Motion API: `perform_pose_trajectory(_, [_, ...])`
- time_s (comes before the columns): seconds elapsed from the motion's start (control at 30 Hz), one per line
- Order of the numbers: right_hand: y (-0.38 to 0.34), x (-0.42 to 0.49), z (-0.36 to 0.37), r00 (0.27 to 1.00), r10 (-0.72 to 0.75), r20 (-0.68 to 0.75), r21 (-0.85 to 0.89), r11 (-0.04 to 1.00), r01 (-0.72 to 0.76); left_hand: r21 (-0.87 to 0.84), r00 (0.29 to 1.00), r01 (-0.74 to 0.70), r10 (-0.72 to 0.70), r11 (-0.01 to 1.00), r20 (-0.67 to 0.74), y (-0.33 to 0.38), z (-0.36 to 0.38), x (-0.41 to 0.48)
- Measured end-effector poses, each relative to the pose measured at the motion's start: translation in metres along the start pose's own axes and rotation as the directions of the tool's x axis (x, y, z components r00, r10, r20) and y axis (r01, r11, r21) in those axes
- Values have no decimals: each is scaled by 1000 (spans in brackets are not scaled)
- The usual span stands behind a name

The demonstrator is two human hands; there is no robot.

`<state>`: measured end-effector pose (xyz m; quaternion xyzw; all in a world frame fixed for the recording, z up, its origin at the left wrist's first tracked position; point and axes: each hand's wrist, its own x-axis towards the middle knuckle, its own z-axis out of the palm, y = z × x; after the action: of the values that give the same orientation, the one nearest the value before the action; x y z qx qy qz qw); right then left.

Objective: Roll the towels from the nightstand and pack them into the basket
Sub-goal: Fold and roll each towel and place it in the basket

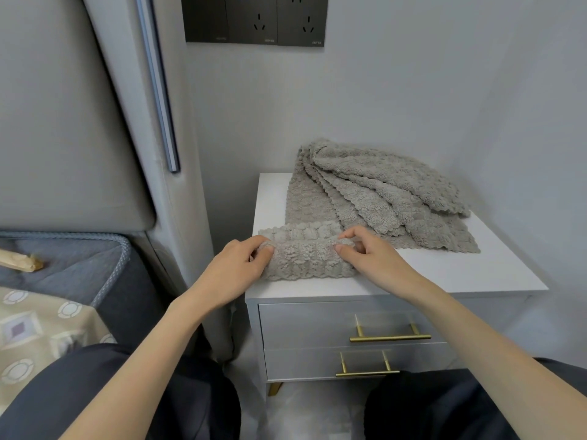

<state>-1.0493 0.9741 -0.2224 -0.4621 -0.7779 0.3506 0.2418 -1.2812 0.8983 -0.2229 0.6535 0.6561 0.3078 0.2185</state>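
A grey fluffy towel (pixel 305 255) lies on the white nightstand (pixel 460 274), its near end folded over into a partial roll at the front left. My left hand (pixel 236 268) pinches the roll's left end. My right hand (pixel 368 252) pinches its right end with thumb and fingertips. Behind the roll, several more grey towels (pixel 390 192) lie fanned out in a loose pile toward the back right of the top. No basket is in view.
The nightstand has two drawers with gold handles (pixel 390 336). A padded headboard (pixel 63 138) and the bed's corner (pixel 63 268) are at the left. Dark wall sockets (pixel 257 19) sit above. My knees in dark trousers fill the bottom edge.
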Motion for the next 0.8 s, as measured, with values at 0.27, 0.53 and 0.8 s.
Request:
perform_pose_trajectory(0.27, [-5,0,11,887,-348,-304,-486,857,170,315,956,10,83,949,-280,5,9,-1])
perform_pose_trajectory(0.53, [-12,-8,33,680,-733,20,-660,501,560,441,850,-286,437,851,-292,16,18,-6])
perform_pose_trajectory(0.8, [-2,-11,29,753,-657,-32,-628,599,497,471,874,-244,403,848,-272,9,14,-10])
